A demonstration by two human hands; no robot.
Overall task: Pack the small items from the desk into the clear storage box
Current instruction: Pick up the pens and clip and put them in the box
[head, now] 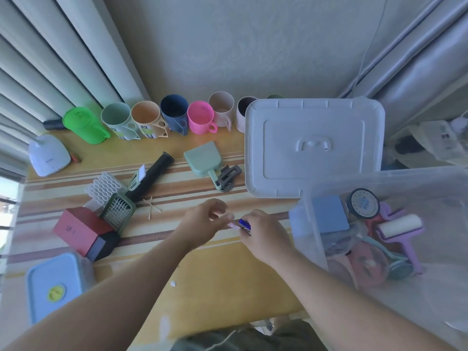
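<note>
The clear storage box stands at the right of the desk and holds a lint roller, a blue pad, a round tin and other small things. Its white lid lies behind it. My right hand grips a small blue object just left of the box. My left hand meets it at mid-desk and pinches a small pale pink piece that touches the blue object. Both hands are blurred.
Loose on the striped desk are a green dustpan, grey hair claw, black tube, grater, red box, cotton swabs and a blue lidded container. Several cups line the back wall.
</note>
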